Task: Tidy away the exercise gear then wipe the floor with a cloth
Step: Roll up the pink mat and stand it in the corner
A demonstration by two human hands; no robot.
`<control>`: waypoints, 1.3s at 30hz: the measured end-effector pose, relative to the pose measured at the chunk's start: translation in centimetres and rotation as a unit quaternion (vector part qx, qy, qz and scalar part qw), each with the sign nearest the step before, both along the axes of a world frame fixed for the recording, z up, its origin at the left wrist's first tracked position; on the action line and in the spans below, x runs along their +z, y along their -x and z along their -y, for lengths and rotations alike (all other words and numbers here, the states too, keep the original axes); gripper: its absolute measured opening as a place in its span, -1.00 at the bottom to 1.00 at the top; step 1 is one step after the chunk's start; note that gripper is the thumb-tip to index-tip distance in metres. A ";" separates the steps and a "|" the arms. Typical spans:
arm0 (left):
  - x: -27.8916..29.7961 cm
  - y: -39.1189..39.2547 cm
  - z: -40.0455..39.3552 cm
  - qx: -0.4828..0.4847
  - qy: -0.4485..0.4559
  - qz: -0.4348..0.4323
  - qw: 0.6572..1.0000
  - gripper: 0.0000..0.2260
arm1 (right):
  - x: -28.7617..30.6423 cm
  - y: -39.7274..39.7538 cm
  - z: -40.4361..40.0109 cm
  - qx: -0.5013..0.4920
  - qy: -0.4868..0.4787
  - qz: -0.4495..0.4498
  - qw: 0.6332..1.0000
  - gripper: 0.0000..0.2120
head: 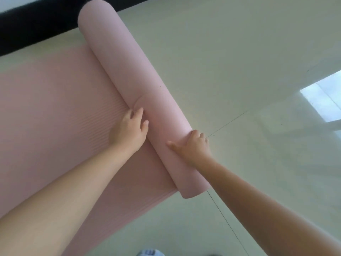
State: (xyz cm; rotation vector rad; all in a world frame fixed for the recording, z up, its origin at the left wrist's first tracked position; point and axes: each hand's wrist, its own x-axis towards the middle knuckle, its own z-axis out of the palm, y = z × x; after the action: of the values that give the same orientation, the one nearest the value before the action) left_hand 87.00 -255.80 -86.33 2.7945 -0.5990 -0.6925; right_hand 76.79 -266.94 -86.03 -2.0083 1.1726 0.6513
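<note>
Both of my hands are on the pink mat (55,111), which is partly rolled on the pale tiled floor (239,61). My left hand (130,131) sits where the roll (129,71) meets the flat, ribbed part of the mat: its fingers are loosely curled and pressed into the foam at the foot of the roll, denting it, with the thumb lying against the roll's side. It pushes rather than clasps; the fingers do not close round anything. My right hand (195,145) is cupped over the near stretch of the roll, fingers curled over its far side toward the floor and thumb spread out along the top, so it holds the roll in a wide grasp.

Both forearms are bare and reach forward and up from the bottom corners of the view, the left crossing over the flat mat, the right crossing above the floor and the roll's near end. The wrists are roughly straight.

The roll runs diagonally from the upper left, near a black strip (36,24) along the wall, down to the lower middle, where its open end overhangs the mat's edge. The unrolled part spreads to the left of it. A bright window reflection (321,102) lies on the floor at right. A patch of blue and white (150,253) shows at the bottom edge; I cannot tell what it is.
</note>
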 end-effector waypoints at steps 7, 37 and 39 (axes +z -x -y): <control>2.0 1.9 -4.3 0.093 0.012 -0.045 0.995 -0.58 | 2.2 2.0 -4.8 0.022 -0.106 0.067 0.992 -0.84; 3.7 -0.8 -26.3 -0.206 -0.112 0.109 0.966 -0.62 | 3.9 0.0 -25.4 0.033 -0.028 0.040 0.998 -0.79; 3.7 -1.1 -28.7 -0.218 -0.114 0.105 0.964 -0.65 | 4.1 0.3 -27.0 0.012 -0.001 0.014 1.000 -0.59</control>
State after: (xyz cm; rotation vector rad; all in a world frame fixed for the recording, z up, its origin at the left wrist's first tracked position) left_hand 88.12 -227.13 -82.63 2.9993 -1.2781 -0.5692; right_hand 76.51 -239.89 -81.93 -2.0268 1.1322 0.6334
